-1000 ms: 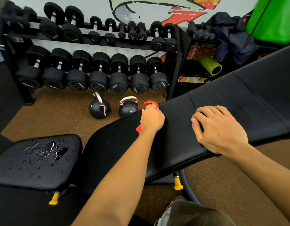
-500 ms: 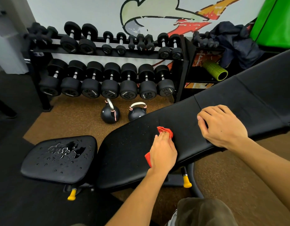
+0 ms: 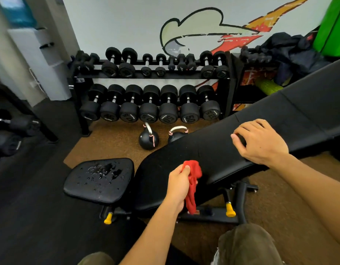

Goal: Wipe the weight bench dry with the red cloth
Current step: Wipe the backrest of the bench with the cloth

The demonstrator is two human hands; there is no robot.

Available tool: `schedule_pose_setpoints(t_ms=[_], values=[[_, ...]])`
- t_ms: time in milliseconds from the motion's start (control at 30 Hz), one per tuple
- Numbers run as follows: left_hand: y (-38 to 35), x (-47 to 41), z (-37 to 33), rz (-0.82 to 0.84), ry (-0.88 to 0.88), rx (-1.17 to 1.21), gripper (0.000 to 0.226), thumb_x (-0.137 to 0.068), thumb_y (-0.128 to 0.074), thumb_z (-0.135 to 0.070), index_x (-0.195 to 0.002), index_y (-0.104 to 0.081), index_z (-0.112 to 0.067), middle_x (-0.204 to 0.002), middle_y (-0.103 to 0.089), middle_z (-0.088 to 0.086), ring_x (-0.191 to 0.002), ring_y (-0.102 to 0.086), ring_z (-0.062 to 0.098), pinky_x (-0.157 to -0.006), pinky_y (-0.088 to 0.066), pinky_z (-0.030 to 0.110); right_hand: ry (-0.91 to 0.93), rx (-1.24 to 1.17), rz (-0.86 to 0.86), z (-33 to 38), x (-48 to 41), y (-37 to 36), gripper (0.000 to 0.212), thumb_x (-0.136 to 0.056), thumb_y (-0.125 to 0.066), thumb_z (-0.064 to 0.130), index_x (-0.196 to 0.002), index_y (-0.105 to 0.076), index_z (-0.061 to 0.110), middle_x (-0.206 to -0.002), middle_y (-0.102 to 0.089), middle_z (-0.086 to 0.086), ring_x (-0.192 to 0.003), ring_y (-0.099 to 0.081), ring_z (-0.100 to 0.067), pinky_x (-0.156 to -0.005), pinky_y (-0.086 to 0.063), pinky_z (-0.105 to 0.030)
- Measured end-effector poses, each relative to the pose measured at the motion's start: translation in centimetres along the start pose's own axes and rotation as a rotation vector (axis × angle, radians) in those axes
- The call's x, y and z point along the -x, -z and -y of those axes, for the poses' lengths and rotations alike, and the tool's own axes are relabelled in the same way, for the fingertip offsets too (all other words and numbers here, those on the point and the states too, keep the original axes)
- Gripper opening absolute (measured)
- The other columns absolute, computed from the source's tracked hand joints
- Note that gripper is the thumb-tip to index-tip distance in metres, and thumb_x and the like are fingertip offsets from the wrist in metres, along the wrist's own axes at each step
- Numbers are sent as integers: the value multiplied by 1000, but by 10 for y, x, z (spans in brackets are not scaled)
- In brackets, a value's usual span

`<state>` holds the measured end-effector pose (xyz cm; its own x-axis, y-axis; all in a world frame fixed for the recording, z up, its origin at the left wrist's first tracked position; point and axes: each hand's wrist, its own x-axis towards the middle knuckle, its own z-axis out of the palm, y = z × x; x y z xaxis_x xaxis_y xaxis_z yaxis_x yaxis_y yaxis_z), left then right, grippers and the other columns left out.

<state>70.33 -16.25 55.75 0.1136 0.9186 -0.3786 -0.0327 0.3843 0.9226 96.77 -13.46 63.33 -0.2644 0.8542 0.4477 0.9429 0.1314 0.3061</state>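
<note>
The black weight bench has a long inclined back pad (image 3: pixel 213 150) running from centre to upper right, and a small seat pad (image 3: pixel 108 190) at lower left. Water drops and a small puddle (image 3: pixel 102 170) lie on the seat pad. My left hand (image 3: pixel 178 184) grips the red cloth (image 3: pixel 193 185) at the near edge of the back pad; the cloth is bunched at the top and hangs down below my fist. My right hand (image 3: pixel 260 144) rests palm down on the back pad, fingers curled over the surface, holding nothing.
A two-tier dumbbell rack (image 3: pixel 150 104) stands against the wall behind the bench. Two kettlebells (image 3: pixel 149 139) sit on the brown floor between rack and bench. Yellow adjustment knobs (image 3: pixel 230 212) stick out under the bench. A green foam roller (image 3: pixel 268 87) lies on a shelf at right.
My left hand slid the cloth from the far edge of the back pad toward me, then lifted it off at the near edge so it now dangles. My right hand stayed put.
</note>
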Motion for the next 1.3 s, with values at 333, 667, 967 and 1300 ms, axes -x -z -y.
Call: schedule_pose_setpoints(t_ms=[333,667,967,1300], values=[[26,35,-4,-82,185,707,23,-101,-54,-25,-109,-69,-10,-87,-76,14,-78,-65,27,-77,-54,40,-145,-644,-177,59,22,13,33,-96,-56,49,-100,-72,20,-101,-71,5,-103,-65,-18,-98,-46,-35],[66,-8,-15,-122,104,611,22,-102,-61,-30,-121,-66,-22,-116,-73,17,-106,-72,35,-97,-56,58,-615,-1475,487,230,28,16,55,-76,-69,70,-124,-54,46,-115,-67,24,-102,-65,10,-80,-53,-13],[103,-37,-25,-72,1,551,36,-103,-57,-35,-125,-67,-8,-116,-75,16,-104,-75,25,-81,-61,39,-997,-1885,552,242,0,-5,27,-93,-70,12,-120,-70,15,-111,-78,-7,-103,-75,-23,-91,-60,-45],[145,-18,17,-46,-60,-170,46,-80,-86,-31,-114,-55,-24,-118,-62,-2,-104,-64,8,-86,-50,24,-994,-2243,307,236,14,1,45,-81,-58,6,-123,-67,-5,-117,-67,-29,-108,-62,-34,-99,-54,-50]])
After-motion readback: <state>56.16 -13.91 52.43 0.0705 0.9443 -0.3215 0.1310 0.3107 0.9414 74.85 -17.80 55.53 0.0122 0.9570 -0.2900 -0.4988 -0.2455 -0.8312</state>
